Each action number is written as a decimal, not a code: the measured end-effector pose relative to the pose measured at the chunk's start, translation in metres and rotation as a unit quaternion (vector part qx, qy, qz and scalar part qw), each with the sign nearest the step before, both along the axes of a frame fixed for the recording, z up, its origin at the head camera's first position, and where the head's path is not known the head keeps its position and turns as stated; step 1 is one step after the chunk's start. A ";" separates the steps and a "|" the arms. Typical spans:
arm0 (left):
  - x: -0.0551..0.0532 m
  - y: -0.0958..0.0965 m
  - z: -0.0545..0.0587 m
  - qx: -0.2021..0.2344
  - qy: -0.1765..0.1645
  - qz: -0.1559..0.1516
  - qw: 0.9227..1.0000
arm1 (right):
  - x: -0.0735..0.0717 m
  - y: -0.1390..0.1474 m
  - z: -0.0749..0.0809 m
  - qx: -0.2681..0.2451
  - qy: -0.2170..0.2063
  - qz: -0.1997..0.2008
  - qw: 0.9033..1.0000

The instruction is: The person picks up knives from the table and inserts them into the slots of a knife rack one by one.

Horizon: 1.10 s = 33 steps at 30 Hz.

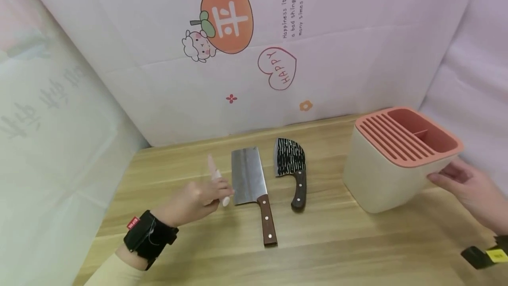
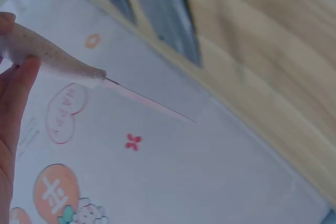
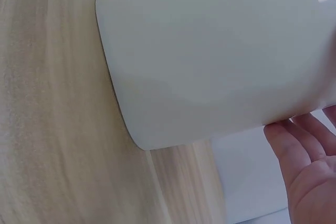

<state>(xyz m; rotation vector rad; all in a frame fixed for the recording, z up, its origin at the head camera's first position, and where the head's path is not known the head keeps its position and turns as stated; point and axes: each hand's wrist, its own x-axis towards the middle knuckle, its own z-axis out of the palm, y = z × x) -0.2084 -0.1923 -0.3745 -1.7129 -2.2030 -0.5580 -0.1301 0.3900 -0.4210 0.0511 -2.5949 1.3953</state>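
My left hand [image 1: 204,195] grips the white handle of a small pink-bladed knife [image 1: 212,167], its blade pointing toward the back wall. In the left wrist view the knife's handle [image 2: 52,56] lies between thumb and fingers, the thin blade free in the air. Just right of that hand, a cleaver [image 1: 249,175] with a brown handle lies on the table. Beside it is a smaller chopping knife [image 1: 291,158] with a black-patterned blade. My right hand [image 1: 468,184] rests its fingertips against the side of a cream knife holder [image 1: 381,184] with a slotted pink top.
The wooden table [image 1: 317,250] meets a white printed cloth wall [image 1: 166,92] at the back. More cloth hangs at the left and right sides. The holder's top has several narrow slots on the left and two larger compartments on the right.
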 end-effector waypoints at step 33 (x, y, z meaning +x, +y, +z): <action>0.014 0.142 0.123 0.258 -0.163 0.012 0.952 | 0.004 -0.001 0.002 0.027 -0.038 0.002 0.999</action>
